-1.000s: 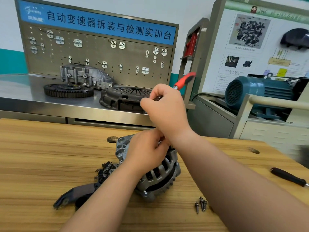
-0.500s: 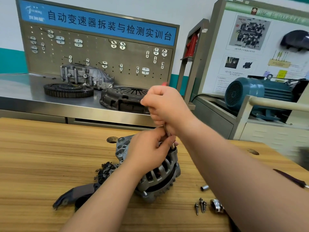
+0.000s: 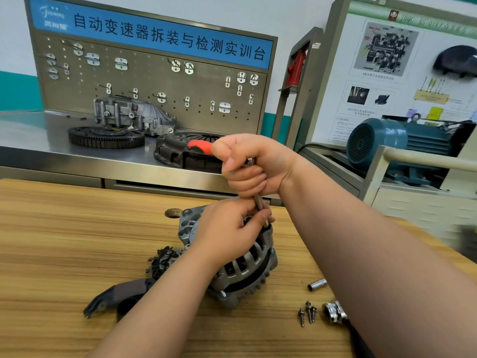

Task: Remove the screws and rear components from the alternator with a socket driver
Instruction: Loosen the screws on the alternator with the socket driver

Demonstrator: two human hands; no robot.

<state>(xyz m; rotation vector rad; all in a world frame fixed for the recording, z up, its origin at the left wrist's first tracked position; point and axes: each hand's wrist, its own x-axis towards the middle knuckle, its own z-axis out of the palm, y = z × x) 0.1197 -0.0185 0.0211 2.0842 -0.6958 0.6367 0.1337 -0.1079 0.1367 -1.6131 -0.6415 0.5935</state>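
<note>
The grey alternator (image 3: 247,270) stands on the wooden table (image 3: 64,241) at centre. My left hand (image 3: 227,231) rests on its top, with thumb and fingers pinching the lower end of the driver's metal shaft (image 3: 259,204). My right hand (image 3: 250,166) grips the socket driver above it in a fist; the red handle (image 3: 200,146) sticks out to the left. The shaft's tip meets the alternator's rear face under my left fingers, and the contact point is hidden.
Removed screws (image 3: 307,312), a loose socket (image 3: 317,284) and a ratchet head (image 3: 333,312) lie right of the alternator. A dark plastic cover (image 3: 113,301) and a black component (image 3: 162,260) lie to its left. A steel bench with a clutch plate (image 3: 180,151) stands behind.
My right hand has turned the driver: the red handle swung from pointing up-right to pointing left. My left hand stays on the alternator by the shaft.
</note>
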